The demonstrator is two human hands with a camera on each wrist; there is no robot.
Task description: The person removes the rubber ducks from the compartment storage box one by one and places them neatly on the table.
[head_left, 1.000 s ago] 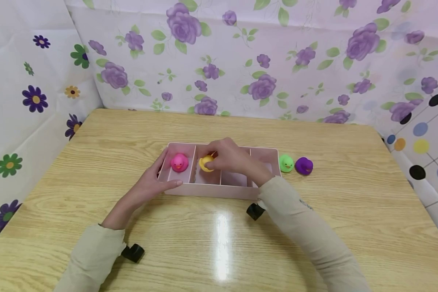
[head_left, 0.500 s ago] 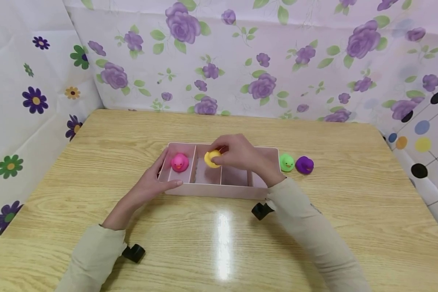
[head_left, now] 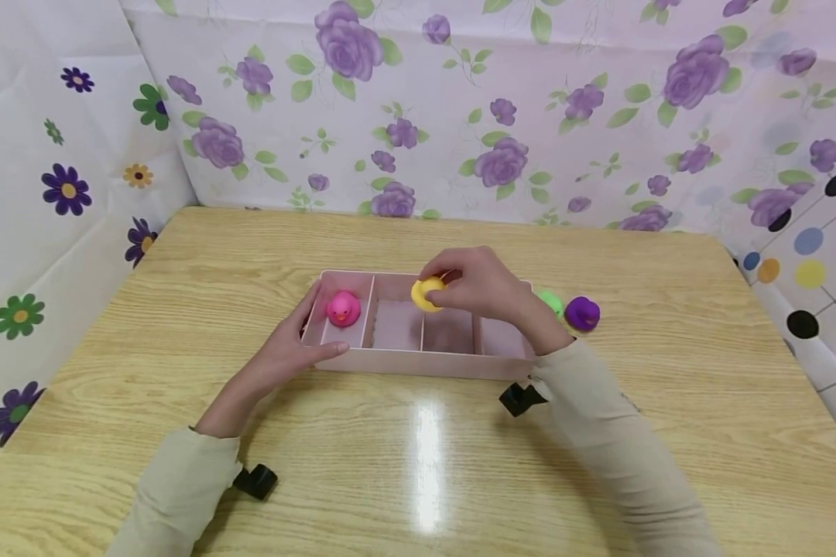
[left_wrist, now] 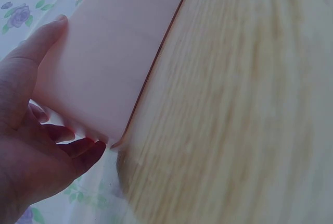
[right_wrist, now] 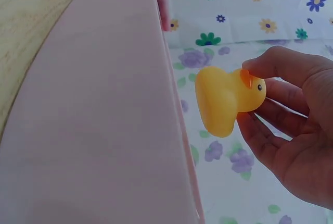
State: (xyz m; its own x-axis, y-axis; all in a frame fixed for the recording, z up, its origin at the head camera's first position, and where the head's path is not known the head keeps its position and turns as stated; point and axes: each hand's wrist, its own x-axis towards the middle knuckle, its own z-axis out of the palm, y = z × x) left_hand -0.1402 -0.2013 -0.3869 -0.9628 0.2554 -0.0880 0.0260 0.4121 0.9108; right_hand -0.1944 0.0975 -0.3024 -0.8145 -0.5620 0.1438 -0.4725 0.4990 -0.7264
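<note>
My right hand (head_left: 488, 290) pinches a yellow rubber duck (head_left: 428, 295) between thumb and fingers, above the middle of a pink divided box (head_left: 390, 362). In the right wrist view the duck (right_wrist: 221, 101) is held by its head, tipped on its side, past the box's top edge. My left hand (head_left: 289, 352) holds the left end of the box; in the left wrist view its thumb lies along the front wall (left_wrist: 109, 52) and its fingers curve around the end wall. A pink rubber duck (head_left: 344, 309) sits in the leftmost compartment.
Right of the box, a green rubber duck (head_left: 550, 303), partly hidden by my right hand, and a purple rubber duck (head_left: 583, 313) stand on the wooden table (head_left: 320, 464). Floral cloth (head_left: 446, 116) hangs behind the table's back edge.
My right hand has lifted the yellow duck out of the second compartment from the left and carried it up and to the right. The left hand and box stay in place.
</note>
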